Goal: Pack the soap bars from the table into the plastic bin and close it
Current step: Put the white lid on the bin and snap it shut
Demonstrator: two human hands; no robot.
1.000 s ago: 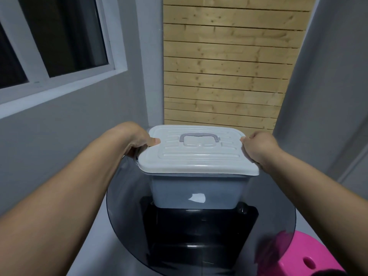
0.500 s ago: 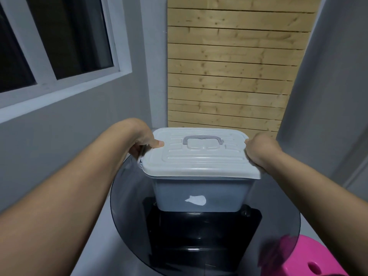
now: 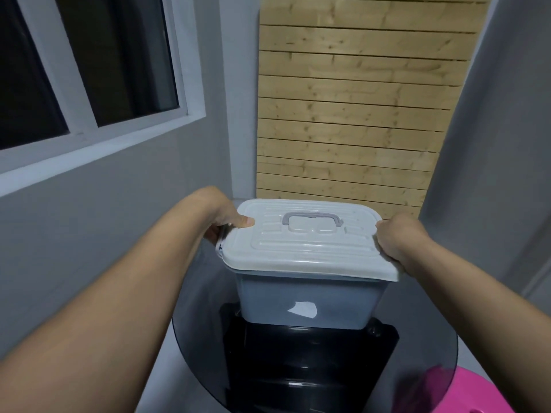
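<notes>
- Now your left hand (image 3: 228,223) pinches the lid (image 3: 304,251) at its left end, thumb on top; your right hand (image 3: 396,239) curls round the right end.
- The plastic bin (image 3: 304,302) stands on the table (image 3: 193,338); press both ends down evenly.

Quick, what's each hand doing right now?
Left grip: holds the lid's left edge, thumb on top.
Right grip: holds the lid's right edge.
</notes>
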